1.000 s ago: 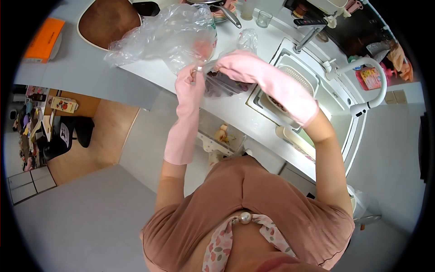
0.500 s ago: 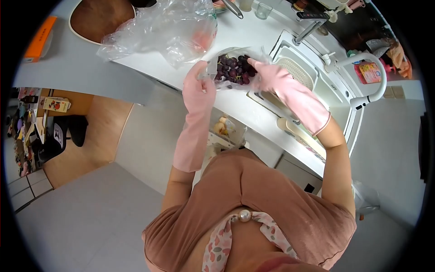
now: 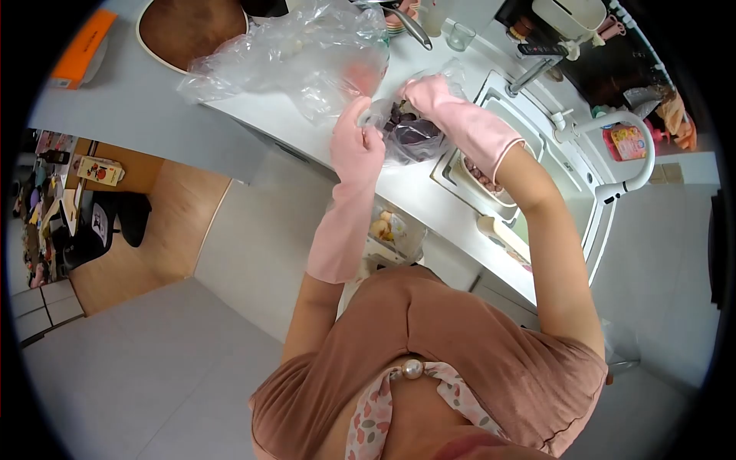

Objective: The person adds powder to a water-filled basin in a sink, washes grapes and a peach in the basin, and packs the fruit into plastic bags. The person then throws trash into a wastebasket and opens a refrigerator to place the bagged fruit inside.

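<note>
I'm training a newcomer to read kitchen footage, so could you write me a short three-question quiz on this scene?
1. What is in the clear bag at the right hand?
A) lemons
B) dark grapes
C) eggs

2. Fill in the colour: the glove on the left hand is ____.

3. True or false: the left hand is down in the sink.

Key: 1) B; 2) pink; 3) false.
</note>
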`<state>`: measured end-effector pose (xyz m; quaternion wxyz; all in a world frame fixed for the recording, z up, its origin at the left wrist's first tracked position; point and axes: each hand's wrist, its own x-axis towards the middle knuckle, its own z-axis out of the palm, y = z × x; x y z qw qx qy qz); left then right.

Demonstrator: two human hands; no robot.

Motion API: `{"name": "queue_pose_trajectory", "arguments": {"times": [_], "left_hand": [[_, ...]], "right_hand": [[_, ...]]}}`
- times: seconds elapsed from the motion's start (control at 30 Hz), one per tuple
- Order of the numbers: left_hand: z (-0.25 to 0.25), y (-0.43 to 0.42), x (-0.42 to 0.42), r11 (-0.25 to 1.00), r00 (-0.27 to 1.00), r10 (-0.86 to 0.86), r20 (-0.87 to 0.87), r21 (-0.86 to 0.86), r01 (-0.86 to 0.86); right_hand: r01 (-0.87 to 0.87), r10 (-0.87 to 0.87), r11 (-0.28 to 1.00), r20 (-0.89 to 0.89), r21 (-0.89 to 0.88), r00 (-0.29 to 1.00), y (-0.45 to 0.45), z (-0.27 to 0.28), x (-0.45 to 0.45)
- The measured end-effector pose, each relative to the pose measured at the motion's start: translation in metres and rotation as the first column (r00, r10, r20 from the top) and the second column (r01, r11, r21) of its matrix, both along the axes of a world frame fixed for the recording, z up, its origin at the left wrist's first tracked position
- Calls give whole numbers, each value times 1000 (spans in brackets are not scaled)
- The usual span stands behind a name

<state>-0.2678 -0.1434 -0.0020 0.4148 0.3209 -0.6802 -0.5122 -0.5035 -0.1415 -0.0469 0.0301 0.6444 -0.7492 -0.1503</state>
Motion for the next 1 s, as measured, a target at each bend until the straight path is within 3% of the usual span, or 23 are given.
{"name": "queue_pose_trajectory", "arguments": {"times": [0.13, 0.37, 0.47, 0.57, 0.7, 0.73, 0.83, 1.0], "left_hand": [[-13, -6, -7, 1000, 996, 13, -87, -22, -15], [-15, -13, -7, 1000, 995, 13, -103, 26, -10], [-11, -12, -5, 998, 994, 2, -113, 69, 5], [-11, -9, -6, 998, 994, 0, -106, 66, 7], [-11, -5, -6, 999, 993, -15, -114, 49, 20], [-10, -4, -4, 999, 994, -20, -107, 46, 25], [-9, -2, 0, 995, 997, -40, -69, 85, 46], [-7, 12, 8, 996, 999, -39, -35, 82, 41]], "right_hand": [[-124, 134, 969, 33, -213, 990, -14, -17, -9], [-22, 28, 987, 30, -161, 999, -20, -34, -23], [-241, 305, 926, 199, -291, 931, 4, 7, -11], [-105, 149, 978, 250, -180, 957, 17, 38, 12], [-8, 7, 1000, 69, 15, 998, 36, 87, 52], [-44, 50, 998, 133, -46, 990, 47, 98, 55], [43, -36, 998, 169, -38, 985, 66, 127, 61], [21, 8, 970, 117, -242, 993, 102, 203, 59]]}}
